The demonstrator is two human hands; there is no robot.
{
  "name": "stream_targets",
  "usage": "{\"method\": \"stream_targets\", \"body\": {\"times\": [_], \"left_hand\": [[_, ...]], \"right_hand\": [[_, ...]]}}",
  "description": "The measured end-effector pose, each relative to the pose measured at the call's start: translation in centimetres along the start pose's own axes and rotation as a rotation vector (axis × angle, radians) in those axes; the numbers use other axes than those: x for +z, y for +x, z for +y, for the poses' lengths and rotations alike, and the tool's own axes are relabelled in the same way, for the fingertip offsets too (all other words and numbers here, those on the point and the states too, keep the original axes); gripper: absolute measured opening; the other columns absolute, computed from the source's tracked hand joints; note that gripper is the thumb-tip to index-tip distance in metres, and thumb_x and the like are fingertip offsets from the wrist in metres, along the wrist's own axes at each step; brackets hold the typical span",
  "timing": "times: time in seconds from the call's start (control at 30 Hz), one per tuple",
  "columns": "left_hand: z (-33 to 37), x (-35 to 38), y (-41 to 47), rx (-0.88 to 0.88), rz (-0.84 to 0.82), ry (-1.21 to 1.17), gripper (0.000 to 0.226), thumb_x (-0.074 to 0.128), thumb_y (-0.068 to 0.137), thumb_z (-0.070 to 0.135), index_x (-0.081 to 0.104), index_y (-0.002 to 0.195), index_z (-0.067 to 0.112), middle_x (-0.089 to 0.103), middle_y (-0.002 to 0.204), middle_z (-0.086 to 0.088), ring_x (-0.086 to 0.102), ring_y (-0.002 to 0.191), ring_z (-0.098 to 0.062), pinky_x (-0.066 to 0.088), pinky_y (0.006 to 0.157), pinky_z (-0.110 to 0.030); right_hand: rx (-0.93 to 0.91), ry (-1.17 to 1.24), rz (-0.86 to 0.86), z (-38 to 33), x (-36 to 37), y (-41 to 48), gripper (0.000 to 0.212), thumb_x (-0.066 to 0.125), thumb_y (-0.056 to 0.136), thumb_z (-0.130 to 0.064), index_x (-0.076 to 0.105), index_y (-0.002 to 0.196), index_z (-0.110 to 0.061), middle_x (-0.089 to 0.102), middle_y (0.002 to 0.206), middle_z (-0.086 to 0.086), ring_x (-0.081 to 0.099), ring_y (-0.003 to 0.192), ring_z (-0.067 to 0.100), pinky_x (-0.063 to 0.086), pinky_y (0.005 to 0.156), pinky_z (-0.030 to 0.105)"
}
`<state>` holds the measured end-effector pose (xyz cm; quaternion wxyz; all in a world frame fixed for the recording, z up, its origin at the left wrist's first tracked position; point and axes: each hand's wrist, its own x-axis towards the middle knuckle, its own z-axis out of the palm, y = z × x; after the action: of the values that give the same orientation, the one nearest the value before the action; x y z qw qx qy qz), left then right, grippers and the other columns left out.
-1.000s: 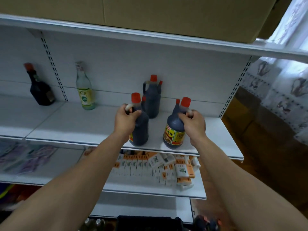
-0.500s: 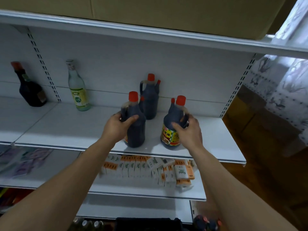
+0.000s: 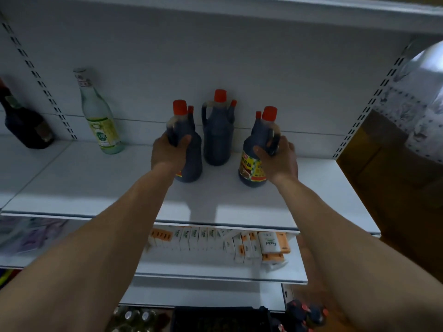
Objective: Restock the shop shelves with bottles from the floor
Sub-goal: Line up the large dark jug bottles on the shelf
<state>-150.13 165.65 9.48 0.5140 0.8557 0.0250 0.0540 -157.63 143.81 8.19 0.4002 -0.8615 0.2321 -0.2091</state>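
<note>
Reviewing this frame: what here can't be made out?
All in the head view:
1. Label of the left red-capped bottle: covered by the left hand gripping it; only a sliver shows.
2. Label print on the right red-capped bottle, held by the right hand: too blurred to read.
3. Dark bottle at far left: cut by the frame edge.
4. Floor bottles: blurred, cut by the bottom edge; count unclear.

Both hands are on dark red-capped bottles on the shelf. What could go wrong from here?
1. The left hand and right hand grip high, near the handles; a push from there could tip the left bottle or the right bottle.
2. The back bottle stands close between them, so a careless nudge inward might knock it over against the shelf wall.
</note>
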Motion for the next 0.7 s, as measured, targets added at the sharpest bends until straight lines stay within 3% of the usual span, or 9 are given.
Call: {"method": "stream_targets", "body": {"times": [0.23,0.4,0.7], "left_hand": [[-0.5,0.7,2.8,0.053,-0.015,-0.006,0.041,0.060,0.092,0.036,0.056,0.116,0.002,0.063,0.114,-0.017,0.058,0.106,-0.034,0.035,0.075,-0.027],[-0.5,1.4,4.6,0.047,-0.049,-0.025,0.044,0.060,0.091,0.040,0.057,0.119,0.008,0.064,0.116,-0.010,0.058,0.102,-0.025,0.037,0.075,-0.027],[-0.5,2.5,6.6,0.062,-0.048,0.025,0.049,0.058,0.091,0.043,0.053,0.128,0.010,0.061,0.125,-0.010,0.055,0.115,-0.028,0.038,0.081,-0.027]], "right_hand": [[-0.027,0.069,-0.024,-0.1,1.1,2.5,0.037,0.065,0.088,-0.034,0.049,0.111,-0.011,0.043,0.110,0.003,0.051,0.090,0.023,0.042,0.077,0.032],[-0.008,0.074,-0.025,-0.4,2.1,4.2,0.034,0.067,0.085,-0.033,0.048,0.106,-0.014,0.048,0.113,0.005,0.054,0.092,0.024,0.041,0.071,0.032],[0.027,0.040,-0.004,-0.8,3.3,6.3,0.043,0.067,0.085,-0.039,0.050,0.116,-0.014,0.050,0.122,0.005,0.054,0.096,0.022,0.041,0.073,0.033]]}}
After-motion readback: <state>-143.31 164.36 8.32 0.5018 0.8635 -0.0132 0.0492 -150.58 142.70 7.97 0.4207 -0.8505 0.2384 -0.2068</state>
